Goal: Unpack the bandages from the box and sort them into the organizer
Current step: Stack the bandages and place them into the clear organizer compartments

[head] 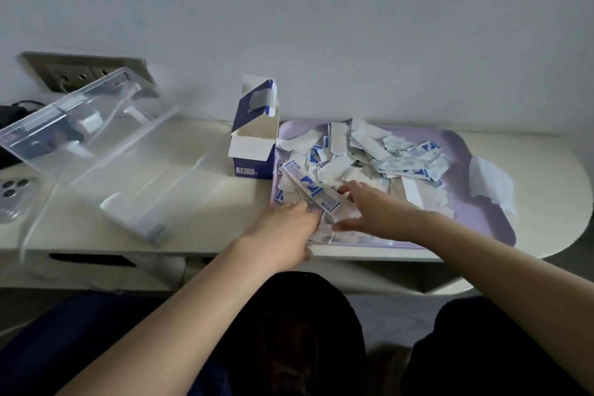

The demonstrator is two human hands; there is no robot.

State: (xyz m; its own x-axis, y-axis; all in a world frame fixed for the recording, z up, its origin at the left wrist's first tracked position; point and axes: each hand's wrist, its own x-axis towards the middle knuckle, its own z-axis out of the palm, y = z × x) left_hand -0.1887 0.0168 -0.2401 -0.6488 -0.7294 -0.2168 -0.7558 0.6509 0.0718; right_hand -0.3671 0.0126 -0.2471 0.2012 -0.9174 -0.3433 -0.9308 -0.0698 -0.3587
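Head view: both arms stretched forward, left hand (289,222) and right hand (373,210) over bandages (369,151) piled in tray (475,212), right grip released with fingers spread, left grip unclear; top strip (308,185) runs diagonally far-left to near-right.

Light: dim, cool, flat
Shadows: faint on the table (199,170), dark below its edge
Focus: soft throughout, print on bandages (353,164) unreadable
Edges: wide-angle bending, left side smeared
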